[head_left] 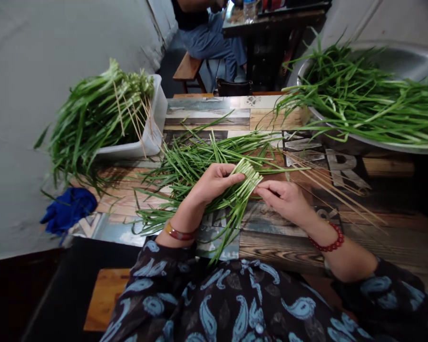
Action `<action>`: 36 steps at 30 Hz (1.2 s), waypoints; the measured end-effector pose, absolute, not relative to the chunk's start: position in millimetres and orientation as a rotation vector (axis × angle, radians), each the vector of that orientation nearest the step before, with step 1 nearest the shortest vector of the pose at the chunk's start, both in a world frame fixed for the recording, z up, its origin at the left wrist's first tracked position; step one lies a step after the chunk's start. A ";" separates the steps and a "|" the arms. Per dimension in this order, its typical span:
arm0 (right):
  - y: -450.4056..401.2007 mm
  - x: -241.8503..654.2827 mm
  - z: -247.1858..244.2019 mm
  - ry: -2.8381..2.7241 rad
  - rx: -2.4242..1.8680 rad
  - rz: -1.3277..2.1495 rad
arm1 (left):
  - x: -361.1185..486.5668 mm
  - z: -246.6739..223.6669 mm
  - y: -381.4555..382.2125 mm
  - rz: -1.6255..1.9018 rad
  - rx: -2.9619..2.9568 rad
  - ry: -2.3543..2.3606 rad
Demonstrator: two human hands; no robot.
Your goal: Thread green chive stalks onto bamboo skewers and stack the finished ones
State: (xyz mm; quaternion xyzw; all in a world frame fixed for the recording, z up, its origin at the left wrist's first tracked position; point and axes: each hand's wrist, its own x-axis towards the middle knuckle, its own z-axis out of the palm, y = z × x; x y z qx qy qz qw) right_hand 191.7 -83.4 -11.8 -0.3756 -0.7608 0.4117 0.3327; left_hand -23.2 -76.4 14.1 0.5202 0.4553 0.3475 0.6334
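Note:
My left hand [217, 183] is closed around a bunch of garlic chives [248, 176], thumb across the pale stems. The cut ends sit side by side in a flat row at the top, and the green leaves hang down toward my body. At the right edge of that row my right hand [283, 199] pinches with thumb and forefinger; what lies between the fingertips is too small to make out. Under and behind my hands, loose garlic chives [189, 164] are spread over the table. Several thin wooden skewers [328, 183] lie to the right of my right hand.
At the left, a white plastic tub [159, 114] holds piled chives with skewers through their stems. A large metal basin [410, 61] of loose chives stands at the right. A blue cloth-like bundle [69, 209] lies at the table's left edge. Beyond the table sits another person [210, 42].

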 end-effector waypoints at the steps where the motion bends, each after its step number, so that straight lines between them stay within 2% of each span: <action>1: -82.2 192.5 -11.4 -1.987 -0.971 1.082 | -23.5 12.9 -76.3 0.840 1.173 1.064; 5: -76.6 199.0 -13.6 -2.006 -0.975 0.964 | -25.3 8.4 -75.1 0.960 1.138 1.165; 9: -71.5 207.1 -18.5 -2.083 -0.955 0.694 | -23.6 8.3 -75.5 0.882 1.101 1.124; 18: -74.4 205.1 -23.2 -2.158 -0.999 0.416 | -18.7 6.6 -76.7 0.782 1.061 1.049; 29: -75.4 200.9 -28.4 -2.187 -0.956 0.369 | -14.4 6.9 -77.4 0.756 1.095 1.047; 36: -72.4 204.4 -27.1 -2.141 -0.972 0.417 | -24.1 7.0 -75.6 0.912 1.051 1.097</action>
